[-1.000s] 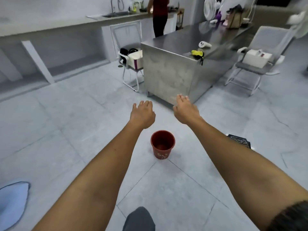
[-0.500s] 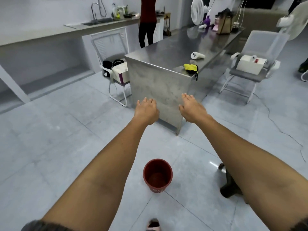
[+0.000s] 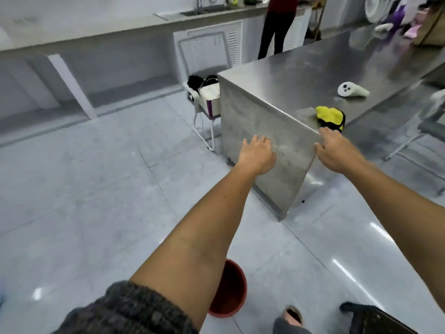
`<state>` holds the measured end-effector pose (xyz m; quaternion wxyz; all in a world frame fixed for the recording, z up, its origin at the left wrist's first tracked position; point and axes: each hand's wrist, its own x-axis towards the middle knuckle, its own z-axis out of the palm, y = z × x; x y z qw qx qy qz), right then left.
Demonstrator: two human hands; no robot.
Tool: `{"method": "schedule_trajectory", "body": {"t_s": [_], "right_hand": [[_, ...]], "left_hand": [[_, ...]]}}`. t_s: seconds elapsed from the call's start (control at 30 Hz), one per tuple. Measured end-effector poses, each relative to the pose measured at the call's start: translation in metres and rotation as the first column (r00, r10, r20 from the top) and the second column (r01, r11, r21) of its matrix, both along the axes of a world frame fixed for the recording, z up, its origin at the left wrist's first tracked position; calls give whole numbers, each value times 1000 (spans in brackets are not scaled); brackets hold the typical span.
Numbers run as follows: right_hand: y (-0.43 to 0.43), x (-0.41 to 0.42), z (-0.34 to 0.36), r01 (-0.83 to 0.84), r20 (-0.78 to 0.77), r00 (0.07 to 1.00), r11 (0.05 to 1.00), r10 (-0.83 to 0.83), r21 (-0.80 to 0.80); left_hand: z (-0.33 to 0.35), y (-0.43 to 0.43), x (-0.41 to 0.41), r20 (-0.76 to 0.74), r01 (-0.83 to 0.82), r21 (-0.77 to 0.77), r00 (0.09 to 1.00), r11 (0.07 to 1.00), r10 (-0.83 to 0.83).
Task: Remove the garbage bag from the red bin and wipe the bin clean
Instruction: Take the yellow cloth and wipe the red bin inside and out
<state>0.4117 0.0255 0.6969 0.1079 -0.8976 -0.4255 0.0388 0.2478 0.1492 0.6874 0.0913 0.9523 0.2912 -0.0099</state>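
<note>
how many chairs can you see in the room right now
2. One white chair stands left of the steel table, loaded with a box and dark items. Another is at the right edge, partly cut off. Others may be hidden.

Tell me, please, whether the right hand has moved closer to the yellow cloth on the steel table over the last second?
Yes. The right hand has closed on the steel table corner, fingertips now just short of the yellow cloth.

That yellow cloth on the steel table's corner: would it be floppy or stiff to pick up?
Probably floppy: the yellow cloth lies crumpled in soft folds at the steel table corner. Likely light, being a small bunched rag. It shouldn't roll, though it might slide on the smooth metal when the right hand pushes it.
</note>
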Motion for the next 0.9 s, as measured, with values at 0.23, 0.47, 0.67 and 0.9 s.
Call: {"method": "schedule_trajectory", "body": {"t_s": [0.23, 0.47, 0.67, 0.9], "right_hand": [[42, 130, 1, -121, -23, 992, 992, 122, 28], [93, 233, -26, -193, -46, 980, 981, 194, 20], [123, 313, -58, -193, -87, 979, 978, 187, -73], [156, 388, -90, -249, -187, 957, 957, 221, -146]], "left_hand": [[-12, 7, 112, 18, -161, -146, 986, 976, 165], [-30, 38, 213, 76, -187, -199, 976, 962, 205], [-51, 59, 290, 91, -213, -220, 967, 952, 238], [-70, 66, 356, 98, -244, -392, 948, 887, 304]]}}
